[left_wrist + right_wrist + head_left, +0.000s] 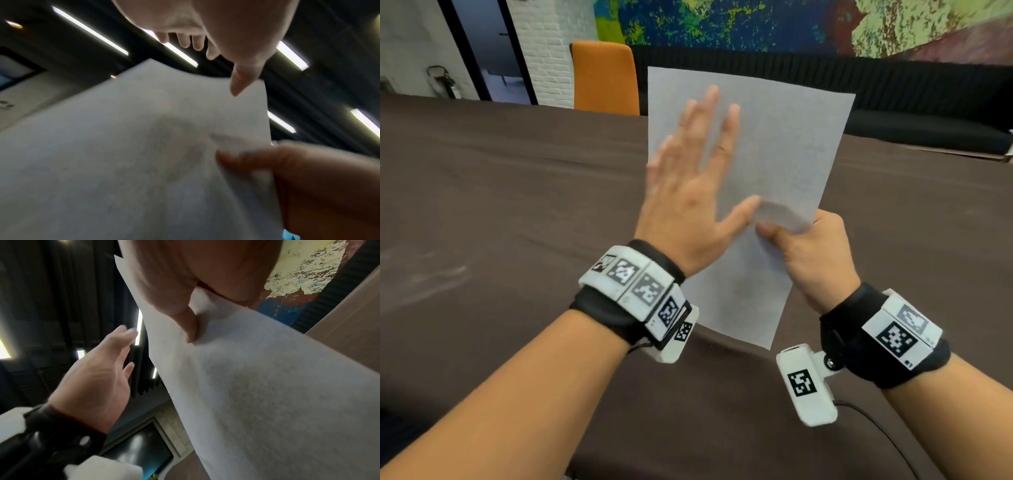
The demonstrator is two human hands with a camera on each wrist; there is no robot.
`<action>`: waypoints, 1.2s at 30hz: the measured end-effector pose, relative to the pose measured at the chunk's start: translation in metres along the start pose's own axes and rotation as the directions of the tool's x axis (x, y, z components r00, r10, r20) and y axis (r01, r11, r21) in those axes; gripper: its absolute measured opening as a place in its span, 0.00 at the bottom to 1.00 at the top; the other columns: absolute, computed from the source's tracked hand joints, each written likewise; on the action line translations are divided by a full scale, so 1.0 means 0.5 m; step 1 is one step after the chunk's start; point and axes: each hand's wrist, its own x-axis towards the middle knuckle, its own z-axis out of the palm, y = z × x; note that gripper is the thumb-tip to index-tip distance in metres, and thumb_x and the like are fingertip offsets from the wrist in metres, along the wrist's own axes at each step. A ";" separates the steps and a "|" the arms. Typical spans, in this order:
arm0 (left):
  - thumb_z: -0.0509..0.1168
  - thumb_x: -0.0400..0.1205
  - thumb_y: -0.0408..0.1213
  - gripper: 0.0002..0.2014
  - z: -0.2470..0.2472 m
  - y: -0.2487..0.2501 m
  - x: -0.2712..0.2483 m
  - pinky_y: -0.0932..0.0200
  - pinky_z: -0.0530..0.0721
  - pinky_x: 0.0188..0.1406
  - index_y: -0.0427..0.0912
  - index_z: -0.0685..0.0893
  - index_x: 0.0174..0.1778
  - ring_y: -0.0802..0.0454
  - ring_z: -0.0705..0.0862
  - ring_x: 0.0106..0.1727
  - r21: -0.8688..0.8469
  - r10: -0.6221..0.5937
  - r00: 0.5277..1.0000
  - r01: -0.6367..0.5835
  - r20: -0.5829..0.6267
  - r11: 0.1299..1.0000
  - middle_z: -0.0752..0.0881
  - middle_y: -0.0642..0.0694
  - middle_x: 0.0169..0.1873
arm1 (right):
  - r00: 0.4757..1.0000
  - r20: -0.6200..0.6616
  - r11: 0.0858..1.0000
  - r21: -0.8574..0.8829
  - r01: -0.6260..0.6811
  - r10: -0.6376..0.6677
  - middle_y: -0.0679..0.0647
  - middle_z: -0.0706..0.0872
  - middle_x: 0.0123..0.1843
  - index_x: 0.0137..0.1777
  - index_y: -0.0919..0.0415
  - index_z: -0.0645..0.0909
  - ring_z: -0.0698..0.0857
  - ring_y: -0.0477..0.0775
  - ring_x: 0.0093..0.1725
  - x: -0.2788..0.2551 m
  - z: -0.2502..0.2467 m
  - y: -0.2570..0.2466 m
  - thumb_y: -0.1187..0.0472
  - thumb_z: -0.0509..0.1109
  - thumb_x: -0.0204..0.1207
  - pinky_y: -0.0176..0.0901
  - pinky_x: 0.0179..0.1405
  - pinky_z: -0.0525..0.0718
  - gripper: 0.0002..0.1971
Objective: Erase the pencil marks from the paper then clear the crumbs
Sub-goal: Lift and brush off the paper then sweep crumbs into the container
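From the head view, the paper point(774, 154) is held up off the brown worktop point(500, 205), nearly upright, with the right hand point(811, 253) pinching its right edge between thumb and curled fingers. The left hand point(688, 192) is spread flat in front of the paper's left part, fingers straight and apart. In the left wrist view, the paper point(123, 162) fills the lower frame under straight fingers point(197, 42). In the right wrist view, the thumb presses the paper point(277, 394), and the left hand point(96, 378) hovers beside its left edge.
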 end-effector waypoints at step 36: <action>0.64 0.76 0.35 0.39 0.092 0.030 -0.162 0.40 0.67 0.80 0.39 0.61 0.85 0.44 0.56 0.86 -0.097 0.214 0.749 -0.198 0.627 0.975 0.55 0.42 0.86 | 0.997 0.005 0.997 0.031 -0.076 0.076 0.58 0.93 0.54 0.52 0.57 0.90 0.91 0.62 0.59 0.023 -0.019 0.009 0.75 0.70 0.82 0.63 0.66 0.87 0.12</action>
